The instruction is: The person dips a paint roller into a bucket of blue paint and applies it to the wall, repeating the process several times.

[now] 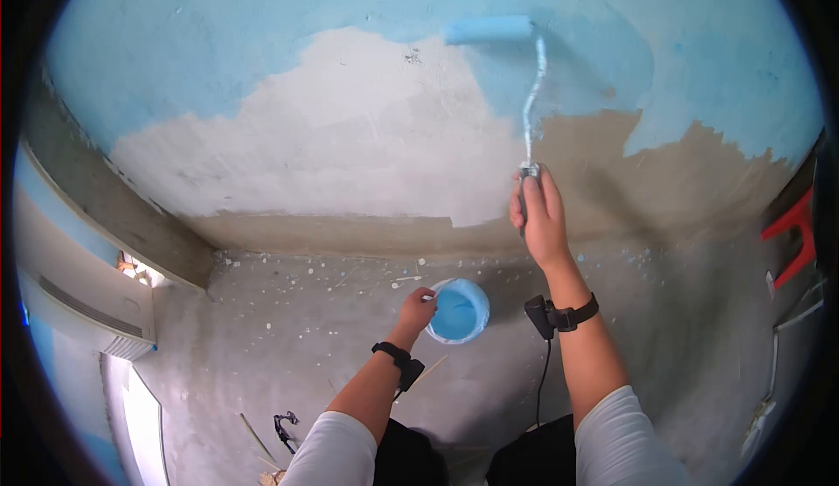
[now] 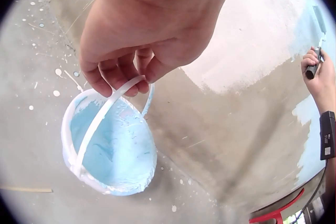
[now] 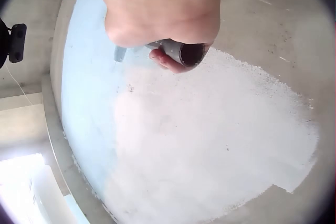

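Note:
My right hand (image 1: pixel 542 215) grips the dark handle (image 3: pixel 176 51) of a paint roller (image 1: pixel 489 29). The roller's blue sleeve lies against the wall (image 1: pixel 367 136), at the border between blue paint and a white patch. Its bent frame is smeared with light blue. Low over the floor, my left hand (image 1: pixel 417 309) pinches the white bail handle (image 2: pixel 102 113) of a paint bucket (image 2: pixel 68 129). Light blue paint coats the bucket's inside, and its rim is crusted white and blue. The bucket tilts in the left wrist view.
Paint spatters dot the grey floor (image 1: pixel 306 311) along the wall's foot. A red object (image 1: pixel 793 237) stands at the right edge. A white appliance with a slotted grille (image 1: pixel 96 307) is at the left. Thin sticks (image 1: pixel 260 438) lie near my feet.

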Action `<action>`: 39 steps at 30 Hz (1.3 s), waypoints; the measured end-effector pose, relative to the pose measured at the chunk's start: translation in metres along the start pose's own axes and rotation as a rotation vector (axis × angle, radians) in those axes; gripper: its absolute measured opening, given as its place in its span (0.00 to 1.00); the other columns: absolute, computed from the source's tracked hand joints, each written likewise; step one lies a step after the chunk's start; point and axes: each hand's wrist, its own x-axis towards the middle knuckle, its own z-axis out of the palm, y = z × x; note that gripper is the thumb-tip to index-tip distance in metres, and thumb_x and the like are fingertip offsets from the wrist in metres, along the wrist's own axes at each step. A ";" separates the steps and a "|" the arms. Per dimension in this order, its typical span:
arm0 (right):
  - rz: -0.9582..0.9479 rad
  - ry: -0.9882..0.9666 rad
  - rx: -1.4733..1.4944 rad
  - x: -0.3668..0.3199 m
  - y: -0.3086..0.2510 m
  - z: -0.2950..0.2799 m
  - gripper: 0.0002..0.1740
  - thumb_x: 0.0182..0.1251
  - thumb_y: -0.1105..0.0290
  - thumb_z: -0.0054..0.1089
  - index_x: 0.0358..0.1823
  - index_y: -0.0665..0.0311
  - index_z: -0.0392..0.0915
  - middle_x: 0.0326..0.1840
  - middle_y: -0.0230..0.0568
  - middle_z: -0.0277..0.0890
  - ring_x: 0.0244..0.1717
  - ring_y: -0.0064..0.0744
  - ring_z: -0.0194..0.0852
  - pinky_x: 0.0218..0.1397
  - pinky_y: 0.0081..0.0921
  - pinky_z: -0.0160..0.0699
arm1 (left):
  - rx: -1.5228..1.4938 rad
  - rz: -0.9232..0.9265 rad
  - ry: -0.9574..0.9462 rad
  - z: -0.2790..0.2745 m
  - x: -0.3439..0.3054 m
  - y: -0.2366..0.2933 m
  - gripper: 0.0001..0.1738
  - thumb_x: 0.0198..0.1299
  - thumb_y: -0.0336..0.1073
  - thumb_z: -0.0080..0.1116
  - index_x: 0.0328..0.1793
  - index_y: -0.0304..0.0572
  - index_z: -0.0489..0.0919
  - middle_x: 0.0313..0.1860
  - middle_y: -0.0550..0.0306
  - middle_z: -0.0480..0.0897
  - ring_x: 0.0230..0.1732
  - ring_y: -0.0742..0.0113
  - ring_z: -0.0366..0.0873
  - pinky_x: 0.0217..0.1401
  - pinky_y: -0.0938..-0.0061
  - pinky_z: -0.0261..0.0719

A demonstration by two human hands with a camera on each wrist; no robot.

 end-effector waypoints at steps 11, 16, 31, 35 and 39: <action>0.096 -0.015 -0.161 -0.008 0.021 0.012 0.11 0.81 0.65 0.38 0.47 0.63 0.68 0.23 0.26 0.62 0.18 0.13 0.55 0.21 0.15 0.58 | -0.033 -0.001 -0.011 0.002 -0.005 0.013 0.12 0.61 0.34 0.62 0.49 0.37 0.81 0.29 0.52 0.85 0.27 0.68 0.82 0.31 0.73 0.81; 0.072 0.016 -0.255 -0.025 0.063 0.001 0.10 0.81 0.66 0.39 0.45 0.63 0.69 0.23 0.25 0.63 0.19 0.12 0.56 0.20 0.15 0.57 | -0.029 0.018 -0.007 0.002 -0.002 0.009 0.12 0.61 0.34 0.62 0.49 0.37 0.81 0.28 0.52 0.85 0.27 0.68 0.83 0.31 0.73 0.81; 0.174 0.183 -0.208 -0.060 0.123 -0.014 0.14 0.78 0.64 0.46 0.33 0.63 0.68 0.16 0.27 0.62 0.17 0.17 0.59 0.20 0.21 0.58 | -0.035 -0.020 -0.015 0.002 -0.006 0.017 0.11 0.63 0.33 0.62 0.49 0.35 0.79 0.28 0.53 0.84 0.27 0.70 0.81 0.32 0.75 0.79; 0.124 0.225 -0.119 -0.042 0.084 -0.001 0.14 0.78 0.63 0.47 0.33 0.62 0.69 0.17 0.25 0.62 0.17 0.14 0.58 0.18 0.18 0.55 | -0.053 0.008 -0.020 0.002 -0.001 0.007 0.11 0.62 0.34 0.62 0.48 0.36 0.80 0.28 0.53 0.85 0.26 0.70 0.81 0.31 0.74 0.78; 0.105 0.229 -0.116 -0.032 0.072 -0.001 0.15 0.78 0.62 0.47 0.33 0.62 0.69 0.18 0.24 0.63 0.17 0.13 0.58 0.17 0.17 0.54 | -0.046 0.012 0.000 0.002 -0.002 0.008 0.11 0.61 0.34 0.61 0.47 0.38 0.81 0.27 0.52 0.85 0.26 0.69 0.82 0.30 0.73 0.79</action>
